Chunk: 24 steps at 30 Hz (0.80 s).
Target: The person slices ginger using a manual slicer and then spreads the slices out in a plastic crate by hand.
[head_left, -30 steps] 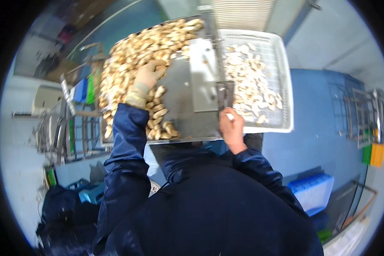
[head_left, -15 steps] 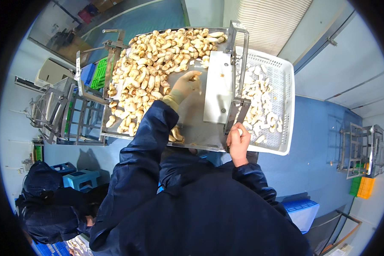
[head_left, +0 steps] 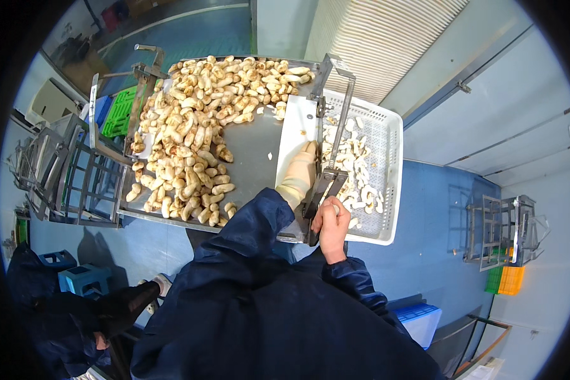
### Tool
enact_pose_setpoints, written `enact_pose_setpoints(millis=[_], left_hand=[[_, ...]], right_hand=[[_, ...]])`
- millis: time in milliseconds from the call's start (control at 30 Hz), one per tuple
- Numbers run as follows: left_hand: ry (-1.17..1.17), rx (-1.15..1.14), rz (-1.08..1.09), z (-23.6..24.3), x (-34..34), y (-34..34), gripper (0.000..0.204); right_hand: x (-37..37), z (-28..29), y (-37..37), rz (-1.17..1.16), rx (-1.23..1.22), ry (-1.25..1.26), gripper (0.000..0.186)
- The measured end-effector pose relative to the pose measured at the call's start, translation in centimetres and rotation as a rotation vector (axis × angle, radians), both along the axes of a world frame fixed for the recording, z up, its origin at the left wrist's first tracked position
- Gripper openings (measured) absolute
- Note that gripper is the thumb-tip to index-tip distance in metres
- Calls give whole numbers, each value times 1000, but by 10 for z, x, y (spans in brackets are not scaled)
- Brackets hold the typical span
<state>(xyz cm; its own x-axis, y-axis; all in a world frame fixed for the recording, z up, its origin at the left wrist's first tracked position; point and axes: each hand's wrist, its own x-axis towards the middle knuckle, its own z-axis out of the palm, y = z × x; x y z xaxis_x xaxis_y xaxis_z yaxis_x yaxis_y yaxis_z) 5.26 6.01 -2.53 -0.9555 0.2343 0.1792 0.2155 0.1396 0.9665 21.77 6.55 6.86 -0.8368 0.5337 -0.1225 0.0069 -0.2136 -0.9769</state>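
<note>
My gloved left hand [head_left: 299,172] rests on the white cutting board [head_left: 296,120], closed around a mushroom [head_left: 311,147] whose brownish end shows at the fingertips, right beside the cutter's metal arm [head_left: 339,120]. Bare fingers of my right hand [head_left: 333,226] are wrapped round the near end of that arm, at its dark handle; the grip itself is mostly hidden. To the left, a large heap of whole mushrooms [head_left: 187,136], cream with brown patches, covers much of the steel table [head_left: 250,155]. Cut white pieces [head_left: 354,158] lie in a white perforated crate [head_left: 392,171] right of the cutter.
Another metal cutter [head_left: 147,82] is fixed at the table's left end. Below left, a co-worker in dark clothes [head_left: 38,310] is near a blue stool [head_left: 85,278]. Metal racks [head_left: 503,231] stand at the right, by a yellow crate [head_left: 512,280]. A blue-and-white crate [head_left: 419,323] sits behind me.
My left hand has moved right, from the bare steel by the heap onto the white board, carrying the mushroom. My right hand stays at the cutter's handle. The whole view has shifted.
</note>
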Motion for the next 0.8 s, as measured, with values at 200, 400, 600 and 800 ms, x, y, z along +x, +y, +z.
enact_pose_setpoints(millis=[200,400,600,800], left_hand=[[-128,15,-209,-7,-5,-15,32],[-579,361,-233,29,3,-24,30],[-294,70,-236,7,-9,-17,30],[-307,11,-319,25,-8,-27,29]], right_hand=[[-1,1,0,-27,-18,23,24],[-3,14,-3,-21,16,51,27],[6,-21,-2,-14,108,111,24],[-9,24,-4,-59,173,110,19]])
